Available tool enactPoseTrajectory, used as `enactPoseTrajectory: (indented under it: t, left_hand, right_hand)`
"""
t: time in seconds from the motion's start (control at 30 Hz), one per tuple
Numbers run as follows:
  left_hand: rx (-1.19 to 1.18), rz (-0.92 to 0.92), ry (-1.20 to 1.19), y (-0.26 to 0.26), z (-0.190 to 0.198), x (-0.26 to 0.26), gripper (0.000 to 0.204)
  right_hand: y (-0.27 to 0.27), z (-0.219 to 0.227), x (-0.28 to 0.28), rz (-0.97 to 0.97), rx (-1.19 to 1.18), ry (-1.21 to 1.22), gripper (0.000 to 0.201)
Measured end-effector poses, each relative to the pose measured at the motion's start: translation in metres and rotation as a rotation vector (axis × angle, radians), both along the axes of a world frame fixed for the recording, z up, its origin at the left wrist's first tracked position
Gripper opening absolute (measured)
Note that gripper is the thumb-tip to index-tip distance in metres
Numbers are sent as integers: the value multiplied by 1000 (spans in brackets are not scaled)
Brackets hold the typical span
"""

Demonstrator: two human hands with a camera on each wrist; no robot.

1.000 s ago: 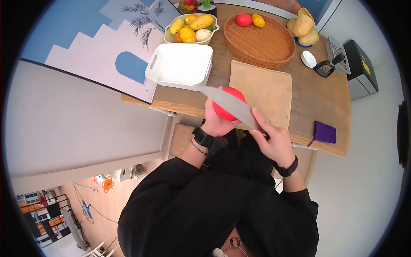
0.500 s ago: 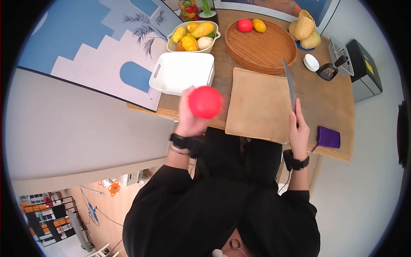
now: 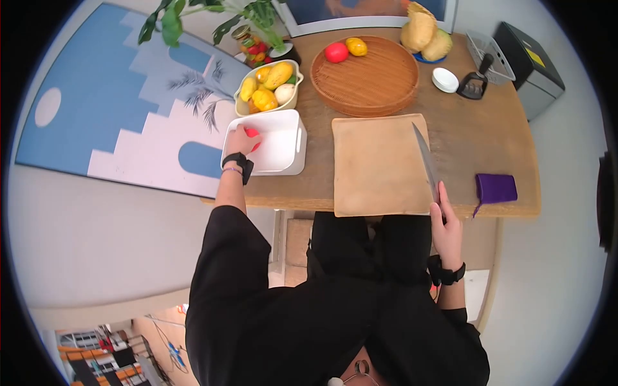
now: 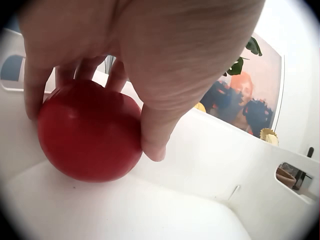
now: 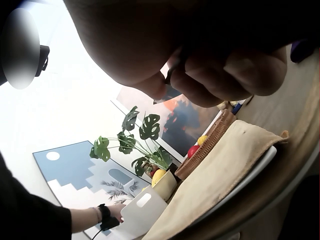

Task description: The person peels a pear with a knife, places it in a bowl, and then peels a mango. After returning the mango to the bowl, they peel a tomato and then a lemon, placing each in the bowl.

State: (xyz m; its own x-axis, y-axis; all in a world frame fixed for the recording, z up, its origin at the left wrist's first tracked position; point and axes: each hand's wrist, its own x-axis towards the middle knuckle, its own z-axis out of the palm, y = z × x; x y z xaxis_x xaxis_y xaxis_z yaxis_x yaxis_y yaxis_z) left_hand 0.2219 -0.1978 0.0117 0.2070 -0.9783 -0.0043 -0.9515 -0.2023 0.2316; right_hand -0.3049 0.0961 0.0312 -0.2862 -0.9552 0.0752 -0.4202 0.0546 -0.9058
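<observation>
My left hand [image 3: 238, 143] is inside the white bin [image 3: 281, 143], holding a smooth, round red fruit [image 4: 90, 132]. In the left wrist view its fingers wrap the far side and the thumb presses the right side, with the fruit low over the bin's white floor. My right hand [image 3: 447, 231] grips a large kitchen knife [image 3: 425, 157] by its handle, which the fingers mostly hide. The blade points away from me, over the right edge of the tan cloth-like mat [image 3: 380, 167].
Behind the bin stands a cream basket [image 3: 295, 96] of yellow fruit. A round wicker tray [image 3: 367, 80] holds a red and a yellow fruit. To the right are a white bowl [image 3: 445, 80], a black-handled tool [image 3: 474, 85] and a purple pouch [image 3: 496, 188]. A painted panel [image 3: 129, 128] borders the left.
The knife has swung away from the red fruit to the mat's right side. My left hand has carried the fruit left and into the white bin. The head view has shifted.
</observation>
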Motion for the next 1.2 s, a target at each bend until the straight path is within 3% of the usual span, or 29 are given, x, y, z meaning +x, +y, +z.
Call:
enactPoseTrajectory:
  t: [0.1, 0.27, 0.4, 0.5, 0.67, 0.77, 1.0, 1.2]
  left_hand:
    - [-36, -66, -69, 0, -6, -13, 70]
    - [114, -19, -190, 2, -8, -16, 62]
    - [159, -34, -308, 7, 3, -19, 63]
    - [222, -70, -264, 0, 22, -12, 67]
    - [-308, -94, -199, -32, 100, -19, 71]
    - [-461, -142, -290, -69, 112, -31, 75]
    - [-279, -48, -165, -142, 83, -58, 79]
    - [-122, 32, -168, -157, 63, -58, 69]
  right_hand:
    - [4, 11, -5, -21, 114, -15, 51]
    - [0, 5, -10, -6, 105, -18, 50]
    - [-8, 6, -4, 46, 73, -37, 50]
    - [-13, 2, -6, 51, 106, -17, 50]
    - [-18, -6, -11, 62, 39, -35, 50]
    - [-23, 1, -9, 70, 34, -22, 50]
    - [-9, 12, -9, 9, 57, -4, 51]
    - [1, -9, -27, -84, 150, -55, 52]
